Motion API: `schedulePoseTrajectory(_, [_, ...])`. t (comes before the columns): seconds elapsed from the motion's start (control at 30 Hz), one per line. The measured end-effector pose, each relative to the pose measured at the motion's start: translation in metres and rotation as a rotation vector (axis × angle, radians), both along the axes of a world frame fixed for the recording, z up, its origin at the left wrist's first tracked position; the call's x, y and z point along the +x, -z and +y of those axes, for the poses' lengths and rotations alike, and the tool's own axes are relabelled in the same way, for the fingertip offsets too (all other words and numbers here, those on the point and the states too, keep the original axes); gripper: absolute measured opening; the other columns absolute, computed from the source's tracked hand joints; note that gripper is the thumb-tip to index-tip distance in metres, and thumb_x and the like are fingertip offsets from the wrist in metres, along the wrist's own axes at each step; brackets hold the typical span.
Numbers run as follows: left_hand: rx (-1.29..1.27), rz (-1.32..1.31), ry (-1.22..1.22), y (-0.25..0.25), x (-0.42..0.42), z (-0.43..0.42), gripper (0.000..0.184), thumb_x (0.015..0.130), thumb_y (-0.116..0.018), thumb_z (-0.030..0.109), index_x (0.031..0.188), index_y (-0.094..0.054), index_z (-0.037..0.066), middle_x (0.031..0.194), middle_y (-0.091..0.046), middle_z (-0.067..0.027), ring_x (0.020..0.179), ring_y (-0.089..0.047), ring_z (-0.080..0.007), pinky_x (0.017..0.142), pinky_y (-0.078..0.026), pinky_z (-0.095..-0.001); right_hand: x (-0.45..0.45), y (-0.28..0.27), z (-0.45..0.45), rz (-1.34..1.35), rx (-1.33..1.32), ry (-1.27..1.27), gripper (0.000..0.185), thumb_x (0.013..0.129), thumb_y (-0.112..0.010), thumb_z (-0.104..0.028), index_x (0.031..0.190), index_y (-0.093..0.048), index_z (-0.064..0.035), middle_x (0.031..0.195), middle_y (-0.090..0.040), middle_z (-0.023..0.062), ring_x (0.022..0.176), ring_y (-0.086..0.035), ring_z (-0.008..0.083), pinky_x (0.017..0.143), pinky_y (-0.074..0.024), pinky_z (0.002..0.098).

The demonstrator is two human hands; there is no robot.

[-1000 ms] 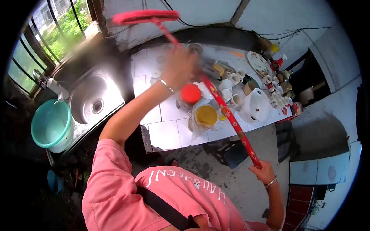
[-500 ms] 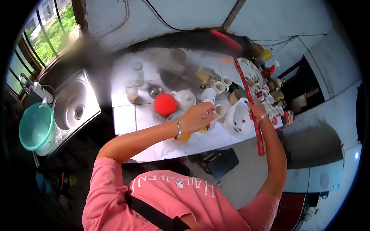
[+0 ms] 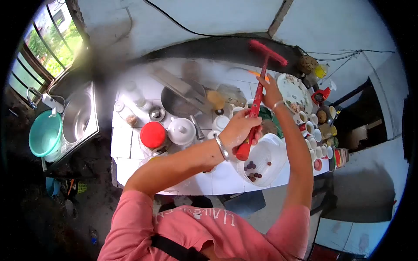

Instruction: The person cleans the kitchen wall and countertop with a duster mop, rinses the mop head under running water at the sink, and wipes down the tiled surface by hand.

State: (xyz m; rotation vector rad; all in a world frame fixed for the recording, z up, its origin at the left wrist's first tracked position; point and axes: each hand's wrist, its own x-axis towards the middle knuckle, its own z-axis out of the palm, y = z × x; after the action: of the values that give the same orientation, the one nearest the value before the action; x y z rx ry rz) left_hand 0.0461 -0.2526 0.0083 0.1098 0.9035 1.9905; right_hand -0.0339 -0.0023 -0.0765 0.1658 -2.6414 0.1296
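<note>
A red pole [image 3: 257, 96] with a pink T-shaped head [image 3: 268, 53] slants over the white tiled table. Its lower end is wrapped by the fingers of my left hand [image 3: 241, 130], just above a white basket [image 3: 262, 162] with several dark round fruits in it. Higher up, near the pole's head, my right hand [image 3: 271, 91] is closed on the shaft. Beneath and left of the hands stand a lidded white pot [image 3: 181, 131] and a red-lidded jar [image 3: 153, 135]. Cups [image 3: 308, 127] crowd the table right of my right forearm.
A dark pan [image 3: 174, 102] lies on the tiled table [image 3: 124, 141]. A floral tray [image 3: 294, 93] leans at the back right. At the left are a metal sink [image 3: 78, 117] and a green basin [image 3: 45, 134]. Below the table is a dark stool [image 3: 246, 202].
My left hand, off the pole half a second ago, now grips its lower end. My right hand has moved up toward the head. The view has shifted, and the pole's tilt has changed.
</note>
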Motion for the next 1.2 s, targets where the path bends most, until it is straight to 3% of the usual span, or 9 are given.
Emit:
schedulePoseTrajectory(0.07, [0.01, 0.003, 0.021, 0.003, 0.0, -0.01, 0.022, 0.087, -0.054, 0.014, 0.102, -0.043, 0.003, 0.069, -0.049, -0.0035, 0.048, -0.044, -0.0082, 0.039, -0.037, -0.0223, -0.045, 0.015, 0.012, -0.254, -0.054, -0.018, 0.047, 0.064, -0.07, -0.008, 0.108, -0.056, -0.012, 0.111, -0.051, 0.0184, 0.109, -0.046, 0.037, 0.088, -0.0424, 0.0403])
schedulePoseTrajectory(0.13, [-0.057, -0.047, 0.002, -0.004, -0.013, -0.055, 0.02, 0.089, -0.05, 0.012, 0.105, -0.043, 0.004, 0.071, -0.045, -0.0011, 0.047, -0.038, -0.0052, 0.038, -0.031, -0.0178, -0.075, 0.052, -0.013, -0.169, -0.108, -0.039, 0.034, 0.064, -0.072, -0.013, 0.095, -0.059, -0.0087, 0.104, -0.055, 0.0186, 0.104, -0.049, 0.037, 0.086, -0.0434, 0.04])
schedulePoseTrajectory(0.23, [-0.275, -0.044, -0.068, -0.035, 0.015, -0.139, 0.036, 0.09, -0.048, 0.013, 0.123, -0.038, 0.002, 0.073, -0.044, -0.0003, 0.046, -0.036, -0.0039, 0.035, -0.031, -0.0165, -0.045, -0.02, -0.14, -0.397, 0.062, -0.168, 0.03, 0.064, -0.072, -0.021, 0.087, -0.061, -0.0064, 0.094, -0.058, 0.0187, 0.099, -0.053, 0.0362, 0.08, -0.0463, 0.041])
schedulePoseTrajectory(0.37, [-0.589, -0.025, -0.273, -0.105, 0.072, -0.24, 0.046, 0.088, -0.05, 0.014, 0.129, -0.036, 0.002, 0.072, -0.047, -0.0024, 0.043, -0.036, -0.0047, 0.033, -0.029, -0.0175, -0.034, -0.035, -0.272, -0.381, -0.078, -0.331, 0.028, 0.067, -0.069, -0.03, 0.086, -0.066, -0.0105, 0.089, -0.062, 0.0164, 0.096, -0.055, 0.0335, 0.088, -0.0385, 0.0479])
schedulePoseTrajectory(0.5, [-0.68, 0.054, -0.325, -0.128, 0.103, -0.264, 0.053, 0.084, -0.056, 0.017, 0.131, -0.036, 0.002, 0.068, -0.05, -0.0046, 0.039, -0.041, -0.0062, 0.031, -0.03, -0.0178, -0.003, -0.053, -0.295, -0.158, -0.072, -0.488, 0.026, 0.067, -0.067, -0.03, 0.085, -0.066, -0.0111, 0.088, -0.062, 0.0132, 0.098, -0.055, 0.031, 0.094, -0.0297, 0.0541])
schedulePoseTrajectory(0.7, [-0.524, 0.077, -0.045, -0.103, 0.045, -0.168, 0.042, 0.092, -0.045, 0.017, 0.131, -0.034, 0.005, 0.074, -0.043, -0.0011, 0.05, -0.038, -0.0054, 0.04, -0.032, -0.0201, -0.048, -0.027, -0.163, -0.154, -0.063, -0.387, 0.015, 0.066, -0.068, -0.018, 0.076, -0.059, -0.0098, 0.079, -0.059, 0.0134, 0.08, -0.058, 0.0324, 0.068, -0.0466, 0.0422])
schedulePoseTrajectory(0.87, [-0.422, 0.042, -0.032, -0.054, -0.018, -0.077, 0.051, 0.09, -0.049, 0.017, 0.135, -0.028, 0.003, 0.075, -0.049, -0.0011, 0.048, -0.038, -0.004, 0.037, -0.03, -0.0175, -0.123, 0.031, -0.004, -0.021, -0.021, -0.349, 0.014, 0.07, -0.067, -0.02, 0.071, -0.058, -0.0087, 0.077, -0.057, 0.0146, 0.08, -0.056, 0.0337, 0.069, -0.0461, 0.0433])
schedulePoseTrajectory(0.93, [-0.383, 0.051, 0.019, -0.044, -0.028, -0.059, 0.052, 0.09, -0.049, 0.016, 0.135, -0.027, 0.003, 0.074, -0.049, -0.0017, 0.048, -0.038, -0.0041, 0.037, -0.031, -0.018, -0.125, 0.023, 0.019, -0.215, 0.02, -0.214, 0.018, 0.075, -0.066, -0.023, 0.07, -0.058, -0.0071, 0.076, -0.056, 0.0148, 0.079, -0.055, 0.0337, 0.07, -0.0453, 0.0429])
schedulePoseTrajectory(1.2, [-0.616, 0.162, 0.18, -0.047, -0.055, -0.022, 0.044, 0.089, -0.052, 0.024, 0.126, -0.041, 0.004, 0.072, -0.053, -0.0035, 0.048, -0.047, -0.006, 0.039, -0.038, -0.0185, -0.127, 0.021, 0.082, -0.059, -0.049, -0.16, 0.016, 0.076, -0.063, -0.017, 0.068, -0.055, -0.0048, 0.076, -0.055, 0.0161, 0.083, -0.054, 0.0338, 0.08, -0.0429, 0.0423])
